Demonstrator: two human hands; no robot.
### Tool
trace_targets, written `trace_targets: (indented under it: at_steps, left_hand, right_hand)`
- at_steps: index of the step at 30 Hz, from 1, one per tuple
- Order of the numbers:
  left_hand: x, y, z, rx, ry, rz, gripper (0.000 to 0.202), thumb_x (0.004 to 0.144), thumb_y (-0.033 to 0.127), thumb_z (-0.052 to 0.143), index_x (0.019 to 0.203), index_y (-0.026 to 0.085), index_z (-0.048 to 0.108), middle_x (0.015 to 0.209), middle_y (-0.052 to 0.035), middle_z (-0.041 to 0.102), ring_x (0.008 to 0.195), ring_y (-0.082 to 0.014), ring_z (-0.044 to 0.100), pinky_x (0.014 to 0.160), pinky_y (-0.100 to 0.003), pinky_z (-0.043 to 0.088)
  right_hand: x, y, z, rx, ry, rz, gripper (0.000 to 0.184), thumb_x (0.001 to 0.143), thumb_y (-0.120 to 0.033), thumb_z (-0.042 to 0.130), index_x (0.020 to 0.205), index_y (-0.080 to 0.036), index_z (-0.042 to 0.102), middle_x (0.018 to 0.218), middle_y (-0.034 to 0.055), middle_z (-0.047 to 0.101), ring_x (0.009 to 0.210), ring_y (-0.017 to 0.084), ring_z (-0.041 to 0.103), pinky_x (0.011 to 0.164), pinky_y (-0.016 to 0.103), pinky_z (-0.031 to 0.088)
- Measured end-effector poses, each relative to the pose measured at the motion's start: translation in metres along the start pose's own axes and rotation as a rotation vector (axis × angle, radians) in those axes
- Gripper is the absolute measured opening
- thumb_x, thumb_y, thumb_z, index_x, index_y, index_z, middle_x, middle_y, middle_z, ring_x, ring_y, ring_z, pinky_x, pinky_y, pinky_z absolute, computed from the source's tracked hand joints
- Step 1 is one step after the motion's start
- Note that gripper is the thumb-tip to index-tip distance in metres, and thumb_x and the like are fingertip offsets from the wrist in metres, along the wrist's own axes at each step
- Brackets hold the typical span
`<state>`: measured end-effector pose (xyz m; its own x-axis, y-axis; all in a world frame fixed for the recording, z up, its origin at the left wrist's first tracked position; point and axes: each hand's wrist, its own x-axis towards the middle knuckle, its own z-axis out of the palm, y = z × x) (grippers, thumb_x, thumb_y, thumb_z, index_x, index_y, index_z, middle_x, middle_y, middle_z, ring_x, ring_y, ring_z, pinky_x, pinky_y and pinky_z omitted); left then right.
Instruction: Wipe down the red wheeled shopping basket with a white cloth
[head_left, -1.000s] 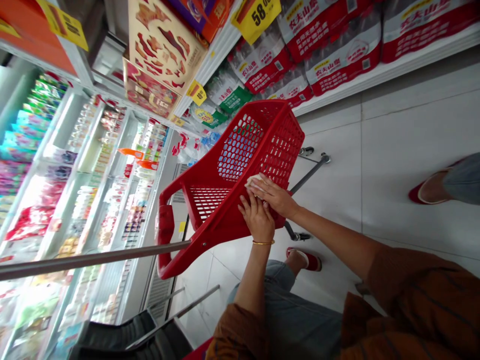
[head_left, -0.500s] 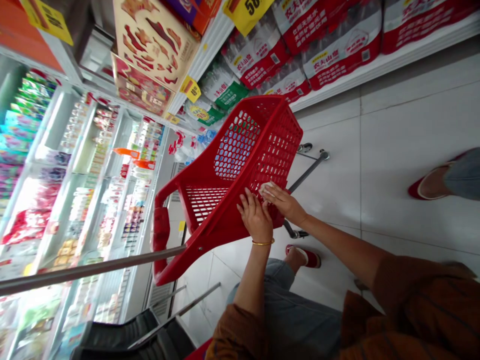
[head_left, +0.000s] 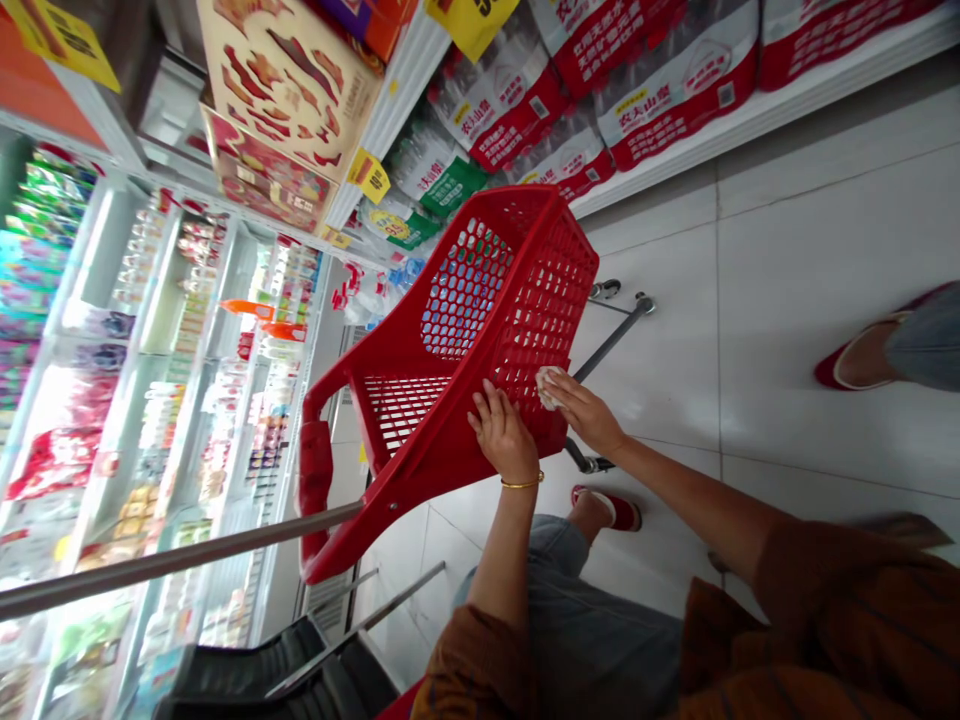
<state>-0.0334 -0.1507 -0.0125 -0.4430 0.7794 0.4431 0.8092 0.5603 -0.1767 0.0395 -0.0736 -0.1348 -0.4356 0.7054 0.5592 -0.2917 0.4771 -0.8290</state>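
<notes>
A red plastic shopping cart basket (head_left: 465, 300) stands in front of me on a metal wheeled frame (head_left: 611, 335). My left hand (head_left: 502, 435), with a gold bangle at the wrist, rests on the basket's near rim, fingers curled over the edge. My right hand (head_left: 585, 410) presses a small white cloth (head_left: 547, 385) against the outer side wall of the basket.
Lit refrigerated shelves (head_left: 150, 330) of packaged goods line the left. Shelves with shrink-wrapped water bottle packs (head_left: 660, 100) and yellow price tags run along the top. Another person's red shoe (head_left: 862, 360) shows at the right on the white tile floor. My own red shoe (head_left: 607, 510) is below the cart.
My right hand has slid the white cloth down the outside of the basket wall, away from the rim. My left hand stays on the rim.
</notes>
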Motion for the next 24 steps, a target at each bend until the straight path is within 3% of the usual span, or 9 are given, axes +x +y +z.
trace_targets:
  at_steps: [6,9,15,20,24]
  left_hand:
    - [0.000,0.002,0.000,0.016,0.025,0.000,0.035,0.096,0.022,0.039,0.121,0.014,0.062,0.138,-0.0176,0.048,0.139,-0.0252,0.029,0.116,-0.052,0.018]
    - [0.000,0.003,0.000,0.014,0.017,-0.007,0.034,0.095,0.028,0.043,0.120,0.014,0.062,0.137,-0.0179,0.049,0.139,-0.0262,0.029,0.116,-0.052,0.017]
    - [0.002,0.005,-0.002,0.014,0.028,-0.019,0.034,0.096,0.028,0.041,0.119,0.014,0.063,0.136,-0.0177,0.050,0.139,-0.0256,0.027,0.116,-0.052,0.016]
    - [0.000,0.006,0.000,0.005,0.026,-0.025,0.034,0.096,0.028,0.041,0.120,0.014,0.062,0.137,-0.0184,0.049,0.140,-0.0261,0.024,0.116,-0.054,0.016]
    - [-0.005,0.007,0.008,-0.026,0.024,-0.015,0.039,0.097,0.027,0.038,0.126,0.008,0.054,0.142,-0.0239,0.040,0.141,-0.0260,0.022,0.114,-0.052,0.023]
  right_hand:
    - [0.041,-0.033,0.003,-0.005,0.042,-0.092,0.045,0.097,-0.019,0.037,0.142,-0.026,0.039,0.146,0.0043,0.043,0.141,0.019,0.028,0.116,0.048,0.033]
    - [0.049,-0.034,0.012,-0.036,0.012,-0.140,0.047,0.097,-0.017,0.037,0.143,-0.025,0.035,0.147,0.0041,0.041,0.143,0.020,0.021,0.117,0.050,0.028]
    - [0.026,-0.011,0.028,-0.024,0.018,-0.139,0.050,0.097,-0.018,0.039,0.145,-0.029,0.031,0.150,0.0024,0.036,0.145,0.020,0.013,0.118,0.048,0.027]
    - [0.013,-0.008,0.027,0.007,0.022,-0.109,0.049,0.098,-0.018,0.039,0.144,-0.031,0.031,0.150,0.0017,0.036,0.145,0.018,0.015,0.116,0.046,0.030]
    - [0.007,-0.005,0.024,0.035,-0.020,-0.069,0.044,0.098,-0.021,0.038,0.141,-0.029,0.038,0.149,0.0024,0.038,0.144,0.018,0.017,0.116,0.046,0.031]
